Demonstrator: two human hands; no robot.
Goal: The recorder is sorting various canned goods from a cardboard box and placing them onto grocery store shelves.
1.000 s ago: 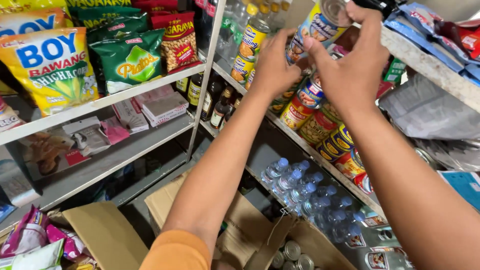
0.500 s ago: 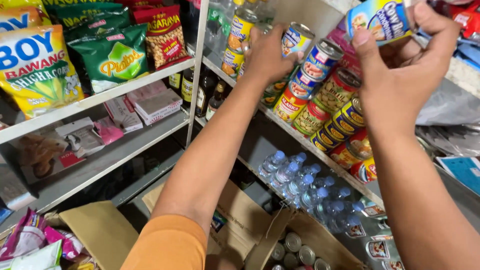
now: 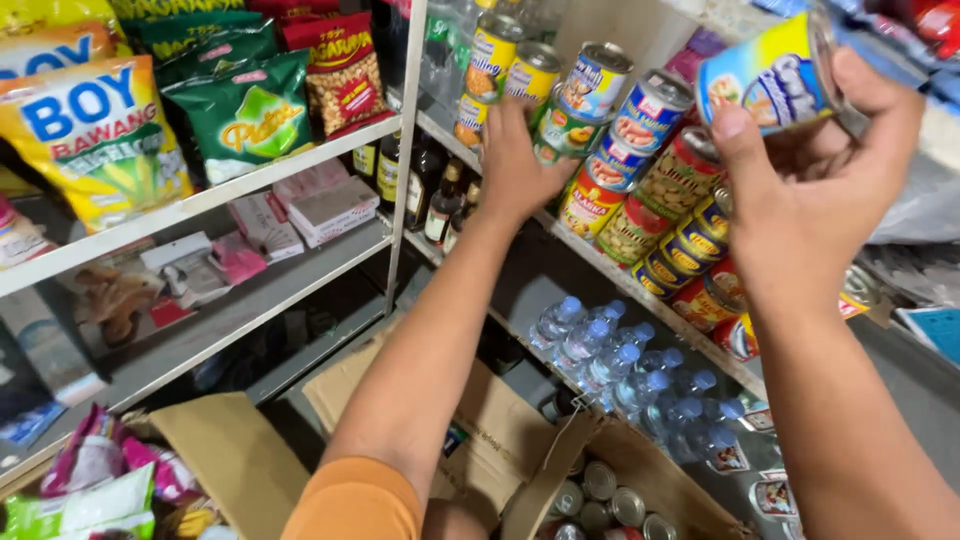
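My left hand (image 3: 520, 160) reaches to the metal shelf and grips a green-labelled can (image 3: 566, 130) at the left end of a stacked row of cans (image 3: 640, 190). My right hand (image 3: 810, 190) is raised at the upper right and holds a blue and yellow can (image 3: 768, 80) on its side, apart from the stack. Beside the green can stand yellow-labelled cans (image 3: 495, 60), and a blue can (image 3: 595, 78) sits on top.
Snack bags (image 3: 240, 110) fill the left rack's top shelf, with small boxes (image 3: 330, 205) below. Dark bottles (image 3: 420, 185) stand behind the post. Capped water bottles (image 3: 630, 370) sit under the can shelf. An open cardboard box (image 3: 540, 470) with several cans lies on the floor.
My right hand lifted the blue and yellow can up and to the right, away from the stack. My left hand stayed on the cans at the row's left end.
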